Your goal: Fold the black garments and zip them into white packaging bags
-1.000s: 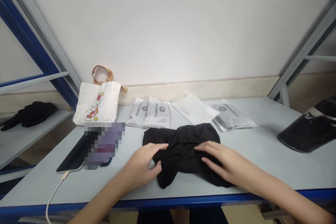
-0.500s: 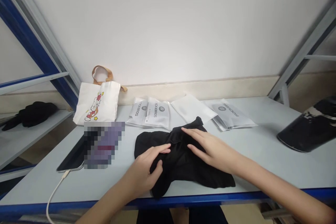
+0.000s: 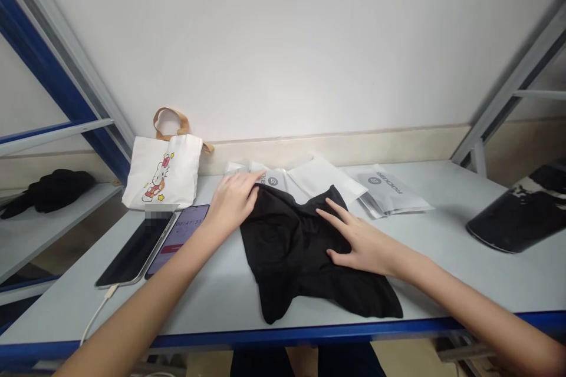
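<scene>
A black fabric piece (image 3: 292, 247), soft and creased, lies partly spread near the table's front edge; its exact kind cannot be made out. My left hand (image 3: 234, 197) is at its far left corner, thumb and fingers closed on the edge of the fabric. On the right part of the fabric rests my right hand (image 3: 360, 241), its fingers spread and laid on the cloth. Just behind my left hand are grey-white printed packets (image 3: 273, 179), partly hidden by the hand and the fabric.
A white tote bag (image 3: 163, 171) stands at the back left, with a charging phone (image 3: 132, 250) and a second phone (image 3: 181, 232) before it. A blank white packet (image 3: 327, 178) and more printed packets (image 3: 389, 191) lie behind. At right is a dark curved object (image 3: 517, 218).
My left hand has moved away from me, drawing the fabric's left side out flatter toward the back. My right hand has stayed on the cloth, its fingers wider apart.
</scene>
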`<state>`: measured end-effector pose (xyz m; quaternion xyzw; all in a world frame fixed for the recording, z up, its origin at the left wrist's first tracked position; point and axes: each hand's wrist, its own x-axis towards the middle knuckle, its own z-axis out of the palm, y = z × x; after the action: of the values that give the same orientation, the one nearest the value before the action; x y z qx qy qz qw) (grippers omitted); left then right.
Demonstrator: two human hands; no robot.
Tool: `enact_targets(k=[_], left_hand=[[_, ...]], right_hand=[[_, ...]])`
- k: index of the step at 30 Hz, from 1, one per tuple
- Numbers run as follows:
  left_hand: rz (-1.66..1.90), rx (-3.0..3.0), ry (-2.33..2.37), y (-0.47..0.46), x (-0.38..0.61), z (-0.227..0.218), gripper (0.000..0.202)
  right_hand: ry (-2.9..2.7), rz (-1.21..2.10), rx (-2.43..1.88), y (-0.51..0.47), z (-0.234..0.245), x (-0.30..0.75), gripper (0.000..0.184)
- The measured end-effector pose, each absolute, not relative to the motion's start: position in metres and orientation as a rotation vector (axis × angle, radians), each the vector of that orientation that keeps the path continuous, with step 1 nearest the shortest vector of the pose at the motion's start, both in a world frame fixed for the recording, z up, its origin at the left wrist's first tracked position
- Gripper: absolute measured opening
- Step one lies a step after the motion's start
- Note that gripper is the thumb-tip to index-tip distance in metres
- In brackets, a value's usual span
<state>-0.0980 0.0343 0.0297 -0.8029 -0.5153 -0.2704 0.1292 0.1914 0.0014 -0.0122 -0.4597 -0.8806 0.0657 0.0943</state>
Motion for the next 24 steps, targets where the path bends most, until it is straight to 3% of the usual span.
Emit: enact_targets(k=[5, 9, 13, 15, 21, 24], left_hand=[[-0.681, -2.648, -1.236, 0.014, -0.061, 0.009, 0.039], [-0.524, -2.997, -1.406, -0.015, -0.045, -0.024, 0.065], [-0.690, -3.016, -1.561, -0.020, -0.039, -0.033, 0.059], [-0.908, -2.960, -1.626, -0.020, -0.039, -0.033, 0.049], [-1.834, -2.151, -1.969, -0.042, -0.093, -0.024, 0.028], [-1.770, -1.707, -2.054, -0.062, -0.127, -0.014, 0.029]], right_hand=[[-2.615, 0.158, -1.374, -0.001, -0.019, 0.193, 0.076], [-2.624, 0.095, -1.350, 0.000, -0.017, 0.187, 0.078], [-2.615, -0.076, -1.124, 0.002, -0.015, 0.167, 0.050], [-2.661, -0.092, -1.042, 0.005, -0.018, 0.161, 0.047], [-2.603, 0.032, -1.414, 0.020, -0.035, 0.191, 0.081], [-2.589, 0.005, -1.454, 0.018, -0.034, 0.203, 0.090]])
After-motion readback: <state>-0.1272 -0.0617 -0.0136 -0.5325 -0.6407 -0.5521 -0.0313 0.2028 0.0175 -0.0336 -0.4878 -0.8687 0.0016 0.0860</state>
